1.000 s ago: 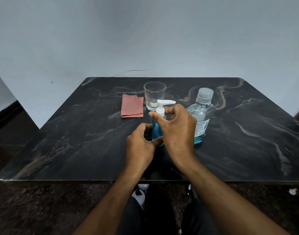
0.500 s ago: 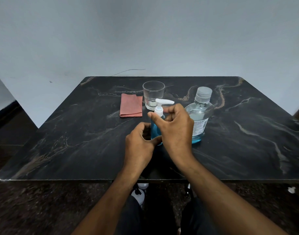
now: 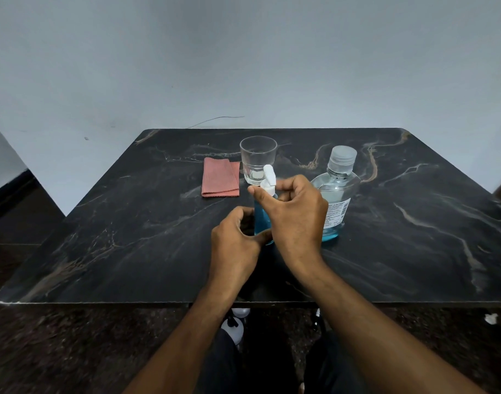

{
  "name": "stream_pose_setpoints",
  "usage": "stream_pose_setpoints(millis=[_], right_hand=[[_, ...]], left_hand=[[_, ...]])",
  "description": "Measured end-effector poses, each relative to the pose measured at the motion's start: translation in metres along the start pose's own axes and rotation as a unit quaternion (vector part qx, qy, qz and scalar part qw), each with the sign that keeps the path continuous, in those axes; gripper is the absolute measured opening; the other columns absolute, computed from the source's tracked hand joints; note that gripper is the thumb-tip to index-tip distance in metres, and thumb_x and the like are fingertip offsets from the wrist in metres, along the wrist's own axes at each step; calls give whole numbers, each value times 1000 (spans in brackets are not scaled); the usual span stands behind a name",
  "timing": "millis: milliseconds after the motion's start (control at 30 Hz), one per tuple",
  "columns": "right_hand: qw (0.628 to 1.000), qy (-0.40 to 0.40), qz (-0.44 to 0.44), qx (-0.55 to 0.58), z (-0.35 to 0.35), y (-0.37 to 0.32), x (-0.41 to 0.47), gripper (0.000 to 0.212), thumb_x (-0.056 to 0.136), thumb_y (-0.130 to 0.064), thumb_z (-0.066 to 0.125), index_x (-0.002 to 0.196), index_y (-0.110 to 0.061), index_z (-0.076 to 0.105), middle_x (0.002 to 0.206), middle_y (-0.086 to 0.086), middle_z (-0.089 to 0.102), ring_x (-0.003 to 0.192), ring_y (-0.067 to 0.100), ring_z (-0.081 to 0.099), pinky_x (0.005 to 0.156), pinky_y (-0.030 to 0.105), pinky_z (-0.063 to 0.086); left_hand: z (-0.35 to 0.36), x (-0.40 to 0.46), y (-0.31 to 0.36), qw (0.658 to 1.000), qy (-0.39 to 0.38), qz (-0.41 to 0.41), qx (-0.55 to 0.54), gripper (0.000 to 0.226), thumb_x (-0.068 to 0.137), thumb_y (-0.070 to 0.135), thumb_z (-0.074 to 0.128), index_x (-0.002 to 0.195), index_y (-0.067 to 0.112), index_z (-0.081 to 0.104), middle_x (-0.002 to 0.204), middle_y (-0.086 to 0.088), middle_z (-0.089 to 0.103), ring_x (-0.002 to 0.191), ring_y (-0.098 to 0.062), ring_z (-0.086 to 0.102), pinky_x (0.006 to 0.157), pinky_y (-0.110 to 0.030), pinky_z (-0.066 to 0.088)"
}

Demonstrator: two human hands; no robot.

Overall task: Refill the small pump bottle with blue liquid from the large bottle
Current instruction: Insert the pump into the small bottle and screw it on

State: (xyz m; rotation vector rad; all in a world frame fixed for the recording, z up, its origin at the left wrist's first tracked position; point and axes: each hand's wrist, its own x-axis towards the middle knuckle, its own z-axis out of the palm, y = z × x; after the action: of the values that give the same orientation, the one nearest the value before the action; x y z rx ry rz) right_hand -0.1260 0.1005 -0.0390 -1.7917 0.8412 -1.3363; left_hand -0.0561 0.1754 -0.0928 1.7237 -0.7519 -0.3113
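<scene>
Pinching the white pump collar at centre frame: thumb and curled fingers of the right hand (image 3: 296, 217), with the white pump head (image 3: 269, 174) sticking up just above the thumb tip. Wrapped round the lower body of the small pump bottle (image 3: 262, 220): left hand (image 3: 235, 245), fingers curled behind, thumb across the base in front. Upright on the dark marble table (image 3: 124, 240), blue liquid visible between the two hands. Just right of the right hand, partly hidden behind it: one large bottle (image 3: 338, 191), capped, upright, a shallow blue layer at its bottom. Behind the pump head: one clear glass (image 3: 257, 159). Left of the glass, close beside it: one folded pink cloth (image 3: 220, 180), flat.
</scene>
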Motion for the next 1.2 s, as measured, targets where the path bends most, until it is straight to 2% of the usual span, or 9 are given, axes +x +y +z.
stream_pose_setpoints(millis=[100,200,533,700,833,967,1067,1100,1200], right_hand=[[999,-27,-12,-16,-3,-1,0,36,71,-41,84,94,-21,65,63,-5,56,56,5,49,55,18,41],[998,-53,-35,-5,-8,0,-2,25,82,-30,74,106,-22,70,53,-9,50,49,3,47,50,15,39],[999,10,-26,25,-3,-4,-7,14,77,-28,82,87,-22,74,43,-14,44,41,-1,43,45,7,33],[998,-27,-54,-5,-9,-4,-3,20,80,-29,79,96,-17,76,49,-31,51,45,-7,50,46,3,34],[998,-11,-60,2,-6,-4,-4,20,80,-26,79,95,-12,77,49,-35,50,45,-9,50,45,1,32],[998,-15,-67,-7,-7,-4,-7,23,82,-28,78,100,-15,76,50,-28,51,47,-5,50,48,3,34],[997,-4,-79,-18,-13,-9,-8,50,80,-35,78,123,-13,67,43,-13,39,47,-1,46,54,7,39],[996,2,-84,-19,-17,-11,-7,51,80,-36,78,125,-14,66,44,-12,37,46,2,43,55,10,41],[991,26,-131,-23,-29,-19,-3,30,83,-23,77,111,-13,74,47,-11,40,45,6,40,56,24,48]], left_hand=[[0,-1,1,1000,4,-2,0,31,76,23,89,101,29,71,90,14,77,82,6,72,67,-7,52],[1,0,2,1000,6,-8,-7,31,75,21,89,96,33,70,85,16,77,79,8,71,62,-4,49],[1,0,1,1000,8,-1,9,31,75,24,88,100,32,71,92,15,77,84,8,70,65,-4,48],[0,-1,2,1000,3,-4,11,32,75,27,89,101,32,70,92,16,76,86,8,70,66,-4,49],[0,-1,4,1000,-1,-1,18,33,76,26,88,100,37,68,95,17,76,88,7,71,69,-5,51],[0,-1,4,1000,-3,-1,25,33,78,25,87,102,35,68,95,17,76,89,6,71,68,-4,50],[0,-2,4,1000,-7,-4,20,34,78,25,87,106,32,70,97,16,76,90,6,71,69,-5,51],[0,-1,4,1000,-10,-5,19,35,78,26,87,109,31,70,99,16,77,91,7,71,70,-5,52],[0,0,6,1000,-24,-3,16,41,80,29,86,118,29,70,105,17,76,97,7,70,76,-8,53]])
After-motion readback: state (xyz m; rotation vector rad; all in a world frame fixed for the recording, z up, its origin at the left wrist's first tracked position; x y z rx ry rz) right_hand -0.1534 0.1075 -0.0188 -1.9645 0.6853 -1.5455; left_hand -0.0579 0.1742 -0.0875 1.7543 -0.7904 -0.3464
